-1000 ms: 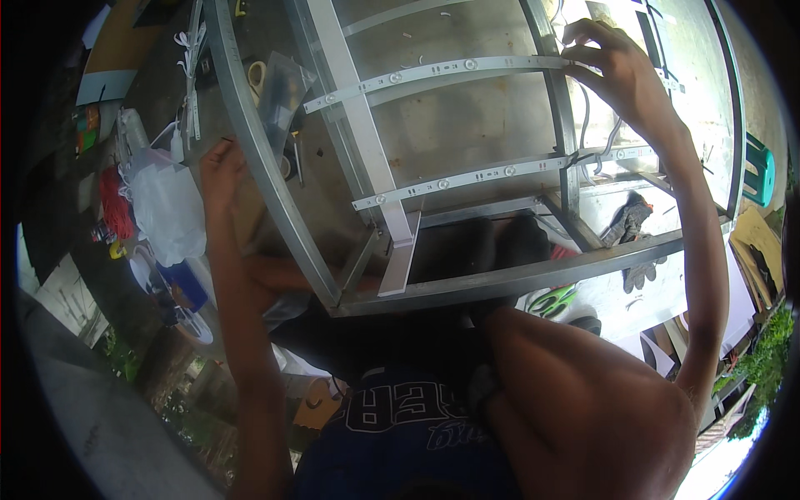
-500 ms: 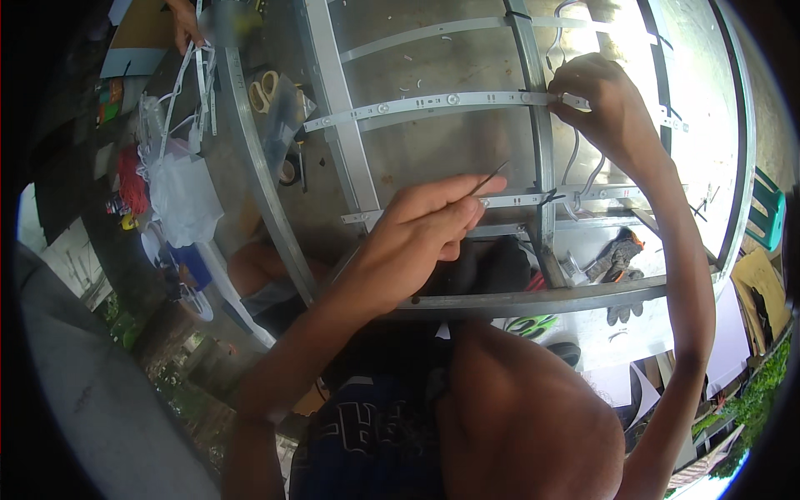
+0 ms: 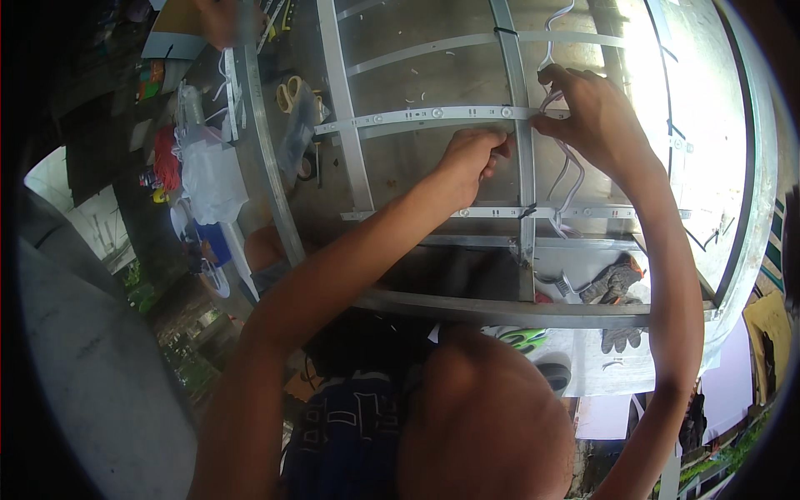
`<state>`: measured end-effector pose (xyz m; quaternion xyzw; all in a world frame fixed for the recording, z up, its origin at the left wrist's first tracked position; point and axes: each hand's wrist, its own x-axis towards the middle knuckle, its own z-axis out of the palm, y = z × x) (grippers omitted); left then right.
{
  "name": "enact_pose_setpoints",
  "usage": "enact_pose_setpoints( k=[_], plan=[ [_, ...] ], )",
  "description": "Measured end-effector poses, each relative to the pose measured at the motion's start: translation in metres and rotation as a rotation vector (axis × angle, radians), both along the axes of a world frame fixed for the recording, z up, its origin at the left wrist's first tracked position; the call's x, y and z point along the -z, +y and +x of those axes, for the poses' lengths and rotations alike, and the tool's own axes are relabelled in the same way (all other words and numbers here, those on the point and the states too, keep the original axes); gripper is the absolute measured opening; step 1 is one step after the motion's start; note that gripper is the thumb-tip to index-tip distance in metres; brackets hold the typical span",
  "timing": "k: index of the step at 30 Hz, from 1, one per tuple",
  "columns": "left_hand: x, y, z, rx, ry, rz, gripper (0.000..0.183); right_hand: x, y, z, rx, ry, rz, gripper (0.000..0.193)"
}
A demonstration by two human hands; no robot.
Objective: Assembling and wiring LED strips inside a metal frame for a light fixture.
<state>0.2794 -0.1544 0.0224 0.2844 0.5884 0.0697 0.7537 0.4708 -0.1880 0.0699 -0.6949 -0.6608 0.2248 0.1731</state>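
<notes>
My left hand (image 3: 479, 160) is closed in a pinch just left of a metal crossbar (image 3: 526, 171). A thin dark cable tie showed in its fingers a moment earlier; the fingers now mostly hide it. My right hand (image 3: 602, 117) is on the other side of the bar, thumb and forefinger spread apart. The thumb tip is beside a white LED strip (image 3: 437, 113), which runs across the bars. White wire (image 3: 575, 179) passes between the spread fingers and hangs below them. A lower LED strip (image 3: 596, 212) is fastened to the crossbar by a black cable tie (image 3: 527, 211).
The metal frame (image 3: 492, 310) surrounds the strips. Scissors (image 3: 289, 93) lie left of the frame's inner bars, near a clear plastic bag. Grey gloves (image 3: 614, 282) lie at the lower right. Another person's hand (image 3: 221, 21) is at upper left. A white plastic bag (image 3: 212, 179) hangs at left.
My left hand has moved up and right to the crossbar beside the upper LED strip. My right hand has spread thumb and forefinger and no longer pinches the strip. The view has shifted slightly.
</notes>
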Motion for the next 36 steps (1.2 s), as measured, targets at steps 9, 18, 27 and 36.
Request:
enact_pose_setpoints(
  k=[9,18,27,36],
  plan=[
    [0.007,0.000,0.005,-0.012,-0.145,0.057,0.010,0.007,0.002,0.006,0.055,0.142,-0.174,0.036],
    [0.017,-0.006,0.008,-0.046,-0.184,0.207,0.008,0.008,0.001,0.002,0.054,0.181,-0.205,0.039],
    [0.015,-0.009,0.011,-0.189,-0.347,-0.030,0.008,0.014,0.003,0.007,0.032,0.290,-0.266,0.034],
    [-0.019,-0.001,-0.004,-0.152,-0.280,-0.113,0.017,0.014,0.004,0.004,0.004,0.292,-0.198,0.027]
  ],
)
